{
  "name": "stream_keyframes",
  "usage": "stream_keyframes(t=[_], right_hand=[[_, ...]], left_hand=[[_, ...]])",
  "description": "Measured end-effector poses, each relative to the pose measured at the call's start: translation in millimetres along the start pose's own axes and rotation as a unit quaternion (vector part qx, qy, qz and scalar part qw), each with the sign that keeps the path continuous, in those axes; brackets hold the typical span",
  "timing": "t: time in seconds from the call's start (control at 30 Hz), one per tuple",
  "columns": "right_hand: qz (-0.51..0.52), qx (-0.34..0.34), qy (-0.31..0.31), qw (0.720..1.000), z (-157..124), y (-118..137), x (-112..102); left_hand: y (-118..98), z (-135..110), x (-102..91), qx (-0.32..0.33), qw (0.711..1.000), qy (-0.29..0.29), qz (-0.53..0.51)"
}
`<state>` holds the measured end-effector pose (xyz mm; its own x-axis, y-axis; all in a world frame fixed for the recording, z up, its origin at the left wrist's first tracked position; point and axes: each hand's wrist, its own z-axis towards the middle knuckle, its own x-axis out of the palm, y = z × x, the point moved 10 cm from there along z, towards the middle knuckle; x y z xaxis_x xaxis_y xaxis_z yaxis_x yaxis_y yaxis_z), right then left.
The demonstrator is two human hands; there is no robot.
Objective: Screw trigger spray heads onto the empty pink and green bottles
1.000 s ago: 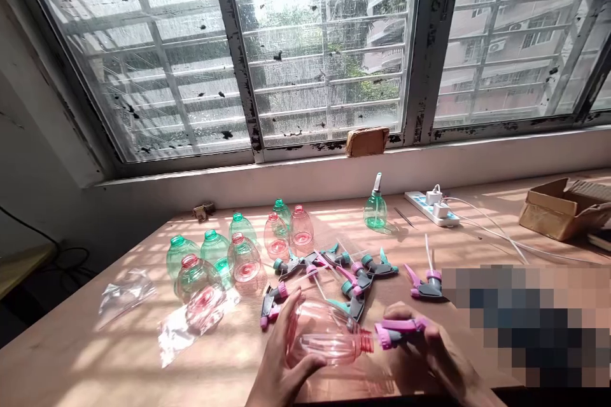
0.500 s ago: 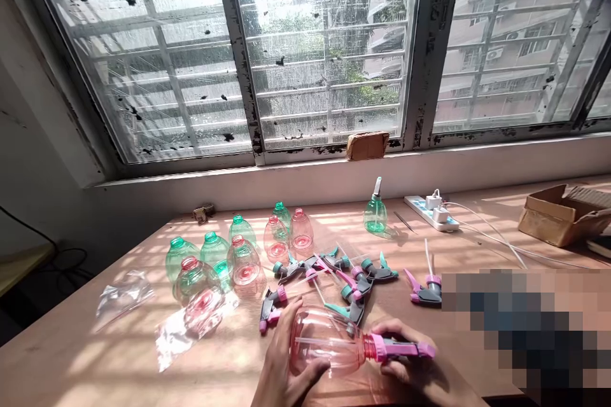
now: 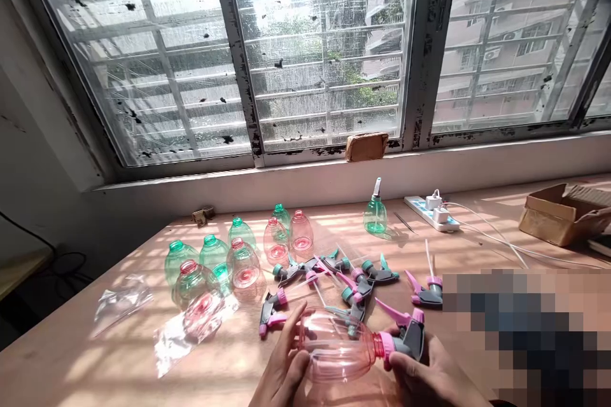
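Spray head (image 3: pixel 405 332) turned trigger-up since last check, seated on pink bottle (image 3: pixel 337 351); left hand (image 3: pixel 281 372) clamps bottle, right hand (image 3: pixel 427 374) clamps head.

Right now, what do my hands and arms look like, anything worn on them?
The left hand and right hand are both bare: no gloves, rings, watch or sleeves show. Only hands and wrists are in view; the forearms lie below the frame.
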<state>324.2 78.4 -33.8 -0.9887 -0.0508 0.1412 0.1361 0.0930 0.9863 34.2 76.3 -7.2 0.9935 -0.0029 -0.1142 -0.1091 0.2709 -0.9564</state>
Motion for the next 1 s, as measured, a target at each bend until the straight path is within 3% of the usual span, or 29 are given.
stream_keyframes(t=[0.1,0.23,0.4,0.57,0.67,0.8,0.87,1.0], right_hand=[[0.015,0.030,0.000,0.999,0.1,-4.3,1.5],[-0.001,0.027,0.010,1.000,-0.3,0.6,4.7],[-0.016,0.017,0.006,1.000,0.2,5.6,3.1],[0.027,0.015,0.007,0.999,2.9,0.2,7.5],[0.067,0.036,0.014,0.997,5.2,-6.1,13.8],[0.068,0.037,-0.003,0.997,7.4,-4.9,12.6],[0.069,0.032,-0.003,0.997,7.9,-2.6,11.6],[0.080,0.014,0.004,0.997,8.1,2.4,11.5]], left_hand=[[-2.4,1.3,4.3,0.022,1.000,0.000,-0.017],[10.0,10.1,6.6,-0.008,1.000,-0.001,-0.003],[-12.8,3.3,7.1,0.081,0.996,0.043,-0.010],[-13.9,-5.3,12.4,0.008,0.995,0.087,-0.047],[-27.7,-7.5,14.6,0.055,0.993,0.095,-0.041],[-35.4,-5.7,19.5,0.108,0.984,0.136,0.041],[-31.9,-3.3,18.9,0.094,0.983,0.153,0.037],[-16.5,-0.9,16.9,0.006,0.984,0.172,-0.054]])
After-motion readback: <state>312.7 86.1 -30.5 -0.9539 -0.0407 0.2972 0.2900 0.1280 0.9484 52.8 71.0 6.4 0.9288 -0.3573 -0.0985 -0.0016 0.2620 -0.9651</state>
